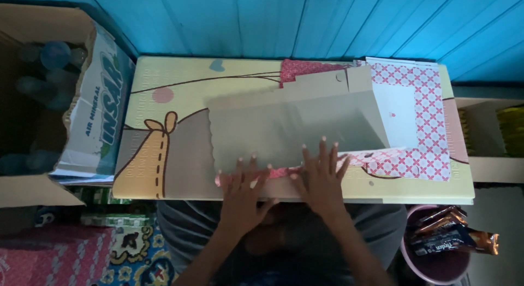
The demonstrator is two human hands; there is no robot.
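Cardboard sheet: grey, flat, unfolded box blank at centre frame, lying on the low table; its near edge is folded over, showing a strip of pink patterned outer face.
Left hand: lower centre, palm down, fingers spread flat on the folded near edge; it grips nothing and appears to press the crease flat.
Right hand: just beside the left, also open and flat with fingers splayed, holding the sheet down so the fold stays.
Pink patterned flap: right of centre, part of the same blank, lying flat.
Table top: yellow cartoon print, against a blue plank wall.
Bottle carton: upper left, open.
Pink bucket: lower right, holding snack packets.
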